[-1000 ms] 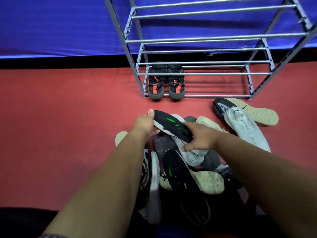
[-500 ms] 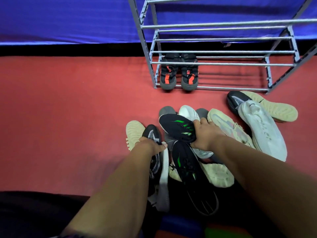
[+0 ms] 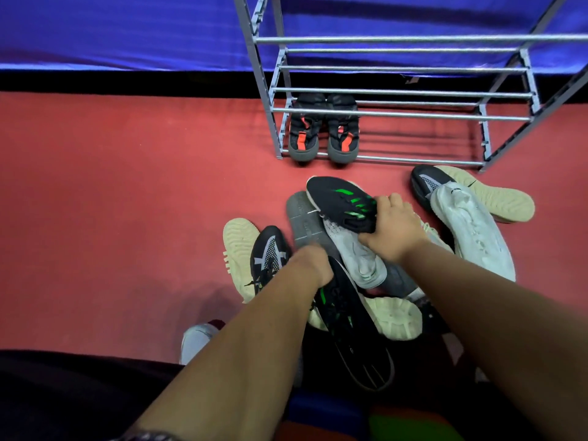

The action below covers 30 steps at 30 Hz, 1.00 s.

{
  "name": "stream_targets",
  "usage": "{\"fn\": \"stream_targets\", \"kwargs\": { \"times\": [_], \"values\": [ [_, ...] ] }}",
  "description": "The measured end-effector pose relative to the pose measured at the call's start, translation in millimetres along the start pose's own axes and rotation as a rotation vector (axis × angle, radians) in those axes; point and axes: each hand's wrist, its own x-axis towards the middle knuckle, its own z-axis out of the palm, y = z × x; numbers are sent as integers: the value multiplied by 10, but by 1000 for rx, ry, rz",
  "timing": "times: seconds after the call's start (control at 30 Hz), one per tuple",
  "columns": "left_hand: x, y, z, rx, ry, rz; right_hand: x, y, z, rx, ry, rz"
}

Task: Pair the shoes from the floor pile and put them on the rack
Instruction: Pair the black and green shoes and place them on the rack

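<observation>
A pile of mixed shoes lies on the red floor in front of a grey metal rack (image 3: 381, 114). My right hand (image 3: 394, 230) grips a black shoe with green stripes (image 3: 337, 198) by its collar, toe pointing left, held just over the pile. My left hand (image 3: 313, 265) is curled over the collar of the matching black and green shoe (image 3: 346, 323), which lies lower in the pile; its fingertips are hidden. A black pair with orange marks (image 3: 323, 135) stands on the rack's bottom tier at the left.
In the pile are a white knit shoe (image 3: 353, 249), a grey sole (image 3: 305, 221) and a black and white shoe with a cream sole (image 3: 270, 253). At the right lie a white shoe (image 3: 467, 230) and a black one on its side (image 3: 483, 195). A blue curtain hangs behind the rack.
My left hand let go of the lifted shoe, dropped to the pile and moved right onto the second black and green shoe. My right hand kept the first shoe.
</observation>
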Motion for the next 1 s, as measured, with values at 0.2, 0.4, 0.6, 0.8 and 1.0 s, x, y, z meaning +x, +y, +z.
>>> {"fn": "stream_targets", "kwargs": {
  "times": [0.2, 0.4, 0.6, 0.8, 1.0],
  "values": [
    [55, -18, 128, -110, -85, -121, 2, 134, 11, -18, -47, 133],
    [44, -61, -113, -250, -193, -169, 28, 168, 114, -13, -145, 133],
    [127, -140, -339, -590, -314, -62, 60, 258, 113, -73, -273, 152],
    [484, -301, -595, -1070, -95, 2, 93, 335, 100, 5, -283, 139],
    [589, -350, -998, -744, 345, -207, 117, 386, 59, 24, -293, 137]
  ]
}}
